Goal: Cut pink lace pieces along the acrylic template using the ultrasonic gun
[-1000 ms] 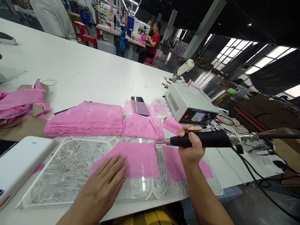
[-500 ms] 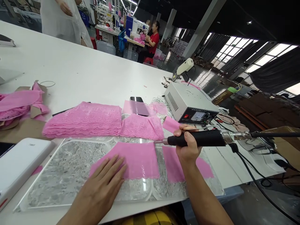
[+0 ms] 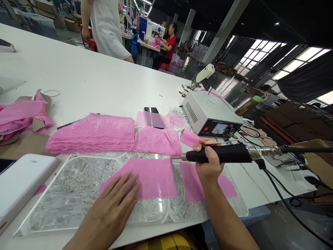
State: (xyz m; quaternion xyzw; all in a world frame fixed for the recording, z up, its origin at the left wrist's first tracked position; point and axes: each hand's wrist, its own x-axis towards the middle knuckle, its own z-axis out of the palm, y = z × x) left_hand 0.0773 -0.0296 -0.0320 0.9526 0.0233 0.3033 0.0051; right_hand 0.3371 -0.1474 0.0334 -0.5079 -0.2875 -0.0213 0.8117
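My left hand lies flat, fingers stretched out, on the left part of a pink fabric piece. That piece rests on a clear plastic template over a grey marbled surface. My right hand is wrapped round the black handle of a corded ultrasonic welding tool. The tool's metal tip meets the fabric's upper right corner; whether it presses on it I cannot tell. Another pink piece lies partly hidden below my right hand. Behind are a lace-edged pink stack and a single lace piece.
A grey power box with a dial stands at right, cables trailing from it. A phone lies behind the lace. At left are a white device and pink scraps. Across the table a person in white stands.
The person in white beyond the table has moved to the right. My hands, the tool and the pink fabric stay practically where they were.
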